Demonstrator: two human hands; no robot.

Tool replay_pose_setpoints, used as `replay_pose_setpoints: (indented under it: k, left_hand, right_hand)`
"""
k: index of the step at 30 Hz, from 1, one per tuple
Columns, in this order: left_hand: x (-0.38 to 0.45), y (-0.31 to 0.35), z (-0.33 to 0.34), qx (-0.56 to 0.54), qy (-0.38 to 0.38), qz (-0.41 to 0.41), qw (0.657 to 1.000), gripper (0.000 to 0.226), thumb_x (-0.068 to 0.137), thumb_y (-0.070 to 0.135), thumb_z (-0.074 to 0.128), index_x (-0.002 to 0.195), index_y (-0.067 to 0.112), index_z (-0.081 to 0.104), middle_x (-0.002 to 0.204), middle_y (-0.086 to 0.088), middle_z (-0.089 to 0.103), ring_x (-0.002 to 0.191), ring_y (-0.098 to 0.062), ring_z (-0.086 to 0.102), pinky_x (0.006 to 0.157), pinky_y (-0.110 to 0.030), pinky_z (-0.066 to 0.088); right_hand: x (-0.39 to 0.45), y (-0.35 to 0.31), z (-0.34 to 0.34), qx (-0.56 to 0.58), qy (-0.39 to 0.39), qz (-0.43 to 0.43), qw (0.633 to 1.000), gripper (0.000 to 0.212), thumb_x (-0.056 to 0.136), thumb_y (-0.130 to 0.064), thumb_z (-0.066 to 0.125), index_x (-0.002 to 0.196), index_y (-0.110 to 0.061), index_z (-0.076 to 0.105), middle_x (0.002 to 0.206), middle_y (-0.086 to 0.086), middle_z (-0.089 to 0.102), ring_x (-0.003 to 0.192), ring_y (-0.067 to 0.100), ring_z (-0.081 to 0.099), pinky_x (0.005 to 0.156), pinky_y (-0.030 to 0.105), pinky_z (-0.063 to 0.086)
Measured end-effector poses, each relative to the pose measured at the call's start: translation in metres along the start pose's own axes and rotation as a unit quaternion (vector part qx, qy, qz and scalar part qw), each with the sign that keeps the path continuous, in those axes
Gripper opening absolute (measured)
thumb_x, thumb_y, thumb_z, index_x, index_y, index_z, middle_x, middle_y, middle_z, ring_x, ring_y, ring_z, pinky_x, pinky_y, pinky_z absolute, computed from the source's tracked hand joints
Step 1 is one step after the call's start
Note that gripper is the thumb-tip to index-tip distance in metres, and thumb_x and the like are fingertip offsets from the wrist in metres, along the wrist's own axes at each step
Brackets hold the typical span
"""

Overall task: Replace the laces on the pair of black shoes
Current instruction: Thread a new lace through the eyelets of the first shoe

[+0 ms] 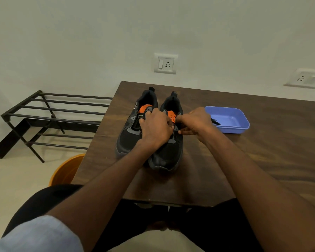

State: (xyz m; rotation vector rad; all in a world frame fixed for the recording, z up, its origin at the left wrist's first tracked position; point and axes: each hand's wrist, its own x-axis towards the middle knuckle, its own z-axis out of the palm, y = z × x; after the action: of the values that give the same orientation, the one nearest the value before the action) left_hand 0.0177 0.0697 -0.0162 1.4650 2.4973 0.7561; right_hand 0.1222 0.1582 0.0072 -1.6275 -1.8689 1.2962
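Two black shoes with orange insoles stand side by side on the brown table (262,142), toes toward me. The left shoe (129,131) shows its lace loops beside my left hand. My left hand (156,128) lies over the lacing of the right shoe (167,153), fingers curled on it. My right hand (195,122) pinches the lace at the right shoe's upper eyelets. The lace itself is mostly hidden under both hands. A black lace (215,122) lies in the blue tray (233,130).
The blue tray stands to the right of the shoes, close to my right hand. A black metal rack (49,117) stands on the floor to the left. An orange bucket (65,171) sits under the table's left edge. A wall with sockets rises behind.
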Motion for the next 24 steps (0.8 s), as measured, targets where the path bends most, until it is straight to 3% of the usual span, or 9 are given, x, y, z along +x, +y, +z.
replay_pose_setpoints:
  k: [4, 9, 14, 17, 19, 21, 24]
  left_hand:
    - [-0.007, 0.009, 0.007, 0.039, -0.017, -0.01, 0.999, 0.02, 0.097, 0.029, 0.068, 0.112, 0.016, 0.071, 0.13, -0.007, 0.045, 0.126, -0.031, 0.04, 0.109, -0.056, 0.033]
    - [-0.006, 0.009, 0.0, 0.006, -0.068, -0.014, 0.998, 0.018, 0.1, 0.025, 0.062, 0.115, 0.02, 0.07, 0.132, -0.008, 0.04, 0.128, -0.031, 0.037, 0.111, -0.057, 0.03]
    - [-0.001, -0.003, -0.018, 0.103, -0.046, 0.085, 0.99, 0.04, 0.095, 0.021, 0.062, 0.132, 0.036, 0.063, 0.133, -0.006, 0.042, 0.134, -0.03, 0.034, 0.116, -0.062, 0.021]
    - [0.003, -0.014, -0.025, 0.103, -0.058, 0.108, 0.987, 0.04, 0.096, 0.019, 0.061, 0.131, 0.04, 0.064, 0.13, -0.002, 0.048, 0.132, -0.026, 0.04, 0.119, -0.062, 0.015]
    - [0.004, -0.018, -0.03, 0.068, -0.072, 0.122, 0.988, 0.035, 0.096, 0.013, 0.062, 0.122, 0.035, 0.069, 0.121, 0.0, 0.05, 0.122, -0.024, 0.048, 0.118, -0.055, 0.024]
    - [0.008, -0.02, -0.035, 0.029, -0.09, 0.13, 0.987, 0.029, 0.096, 0.007, 0.061, 0.113, 0.027, 0.073, 0.113, 0.002, 0.047, 0.108, -0.019, 0.048, 0.106, -0.041, 0.04]
    - [0.013, -0.023, -0.04, 0.01, -0.099, 0.129, 0.987, 0.029, 0.095, 0.002, 0.059, 0.105, 0.024, 0.075, 0.11, 0.001, 0.048, 0.102, -0.017, 0.047, 0.088, -0.03, 0.04]
  right_hand:
    - [0.0, -0.001, 0.0, -0.012, -0.01, 0.003, 1.0, 0.024, 0.087, -0.021, 0.08, 0.099, -0.002, 0.072, 0.085, 0.012, 0.077, 0.064, 0.019, 0.077, 0.068, 0.035, 0.066]
    - [-0.003, -0.003, -0.009, -0.073, -0.034, -0.003, 0.997, 0.019, 0.091, -0.019, 0.077, 0.1, -0.002, 0.072, 0.088, 0.013, 0.077, 0.069, 0.02, 0.078, 0.07, 0.035, 0.066]
    - [-0.007, -0.001, -0.011, -0.216, -0.059, -0.078, 0.972, 0.016, 0.086, -0.018, 0.082, 0.09, -0.003, 0.077, 0.087, 0.012, 0.077, 0.084, 0.023, 0.076, 0.079, 0.041, 0.064]
    - [-0.009, -0.002, -0.008, -0.211, -0.05, -0.089, 0.972, 0.01, 0.088, -0.015, 0.078, 0.091, -0.005, 0.078, 0.09, 0.01, 0.077, 0.085, 0.022, 0.075, 0.08, 0.038, 0.064]
    - [-0.011, -0.005, -0.014, -0.163, -0.055, -0.074, 0.982, 0.009, 0.091, -0.013, 0.072, 0.092, -0.005, 0.076, 0.09, 0.01, 0.078, 0.083, 0.023, 0.076, 0.077, 0.035, 0.063]
    - [-0.015, -0.012, -0.029, -0.028, -0.017, -0.061, 0.998, 0.011, 0.091, -0.014, 0.068, 0.086, -0.006, 0.073, 0.086, 0.011, 0.078, 0.079, 0.026, 0.077, 0.066, 0.03, 0.058]
    - [-0.012, -0.02, -0.06, 0.216, 0.159, -0.092, 0.959, 0.016, 0.086, -0.019, 0.061, 0.072, -0.01, 0.062, 0.073, 0.007, 0.074, 0.068, 0.022, 0.072, 0.061, 0.033, 0.05]
